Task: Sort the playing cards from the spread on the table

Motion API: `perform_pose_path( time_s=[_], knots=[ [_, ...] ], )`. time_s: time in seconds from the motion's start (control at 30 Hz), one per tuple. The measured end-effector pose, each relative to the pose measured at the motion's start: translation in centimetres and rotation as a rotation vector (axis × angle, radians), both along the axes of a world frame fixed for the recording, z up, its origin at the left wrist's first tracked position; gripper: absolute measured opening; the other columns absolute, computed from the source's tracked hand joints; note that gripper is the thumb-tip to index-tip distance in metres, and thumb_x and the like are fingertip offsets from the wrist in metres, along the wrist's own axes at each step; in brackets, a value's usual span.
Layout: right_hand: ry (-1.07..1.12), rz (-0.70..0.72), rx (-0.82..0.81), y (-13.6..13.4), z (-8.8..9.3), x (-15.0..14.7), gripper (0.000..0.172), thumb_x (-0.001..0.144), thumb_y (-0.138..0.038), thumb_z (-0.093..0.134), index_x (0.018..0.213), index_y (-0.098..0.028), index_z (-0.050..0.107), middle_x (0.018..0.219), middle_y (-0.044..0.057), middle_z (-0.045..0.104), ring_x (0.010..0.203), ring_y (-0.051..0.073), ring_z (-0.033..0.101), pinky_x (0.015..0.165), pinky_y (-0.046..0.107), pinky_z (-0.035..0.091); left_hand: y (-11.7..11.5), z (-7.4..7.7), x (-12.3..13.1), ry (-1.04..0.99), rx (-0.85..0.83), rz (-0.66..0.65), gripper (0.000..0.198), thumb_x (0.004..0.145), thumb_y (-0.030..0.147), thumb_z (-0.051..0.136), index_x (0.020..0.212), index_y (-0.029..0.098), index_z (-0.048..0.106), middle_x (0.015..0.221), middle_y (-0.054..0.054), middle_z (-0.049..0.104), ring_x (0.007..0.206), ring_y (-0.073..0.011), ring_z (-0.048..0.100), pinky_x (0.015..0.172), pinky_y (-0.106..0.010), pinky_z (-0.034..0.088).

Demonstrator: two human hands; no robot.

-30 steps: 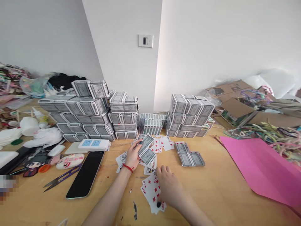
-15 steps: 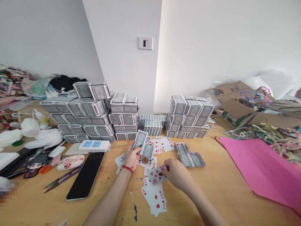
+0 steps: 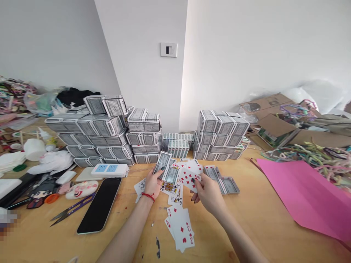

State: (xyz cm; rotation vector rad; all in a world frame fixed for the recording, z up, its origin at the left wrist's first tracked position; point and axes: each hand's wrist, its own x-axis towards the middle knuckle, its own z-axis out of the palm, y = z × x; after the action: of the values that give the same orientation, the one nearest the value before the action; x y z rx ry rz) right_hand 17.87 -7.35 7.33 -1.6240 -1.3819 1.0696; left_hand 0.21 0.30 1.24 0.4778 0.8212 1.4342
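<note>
Head view: patterned cards (image 3: 163,163) were gripped by the closed left hand (image 3: 153,185); the eight of diamonds (image 3: 188,178) was pinched by the right hand (image 3: 210,193). The left was best held steady, and the eight's edges left unbent. A phone (image 3: 99,206) was laid leftward; working room was cluttered by loose cards (image 3: 183,228) and, just beside the right hand, a folded card piece (image 3: 229,185).

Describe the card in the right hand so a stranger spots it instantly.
Over the wooden table, left of the pink sheet, is the right hand. It pinches the eight of diamonds, face showing, whereas cards in the left hand show patterned backs.
</note>
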Motion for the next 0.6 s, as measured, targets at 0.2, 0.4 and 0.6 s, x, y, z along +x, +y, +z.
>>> perform_pose_path(
  time_s=[0.2, 0.4, 0.6],
  knots=[
    [-0.002, 0.029, -0.012, -0.07, -0.46, -0.38, 0.019, 0.080, -0.033, 0.035, 0.065, -0.023, 0.028, 0.051, -0.002, 0.059, 0.039, 0.015, 0.060, 0.034, 0.022, 0.044, 0.04, -0.07, -0.01, -0.011, -0.006, 0.010, 0.028, 0.060, 0.005, 0.061, 0.087, 0.014, 0.060, 0.083, -0.005, 0.067, 0.076, -0.0161, 0.063, 0.070, -0.027, 0.050],
    [0.041, 0.050, -0.008, -0.12, -0.47, -0.40, 0.017, 0.080, -0.033, 0.035, 0.068, -0.023, 0.030, 0.054, -0.002, 0.059, 0.040, 0.016, 0.060, 0.034, 0.022, 0.044, 0.09, -0.09, -0.02, -0.019, -0.001, 0.004, 0.031, 0.061, 0.007, 0.061, 0.091, 0.014, 0.059, 0.085, -0.007, 0.067, 0.077, -0.0171, 0.063, 0.071, -0.028, 0.051],
    [0.091, 0.073, -0.044, 0.11, -0.95, -0.41, 0.012, 0.081, -0.031, 0.033, 0.073, -0.022, 0.033, 0.058, -0.001, 0.060, 0.040, 0.015, 0.060, 0.034, 0.022, 0.045, 0.21, -0.42, -0.18, -0.024, 0.016, -0.002, 0.029, 0.061, 0.007, 0.062, 0.089, 0.014, 0.058, 0.083, -0.005, 0.067, 0.078, -0.0167, 0.063, 0.075, -0.030, 0.049]
  ],
)
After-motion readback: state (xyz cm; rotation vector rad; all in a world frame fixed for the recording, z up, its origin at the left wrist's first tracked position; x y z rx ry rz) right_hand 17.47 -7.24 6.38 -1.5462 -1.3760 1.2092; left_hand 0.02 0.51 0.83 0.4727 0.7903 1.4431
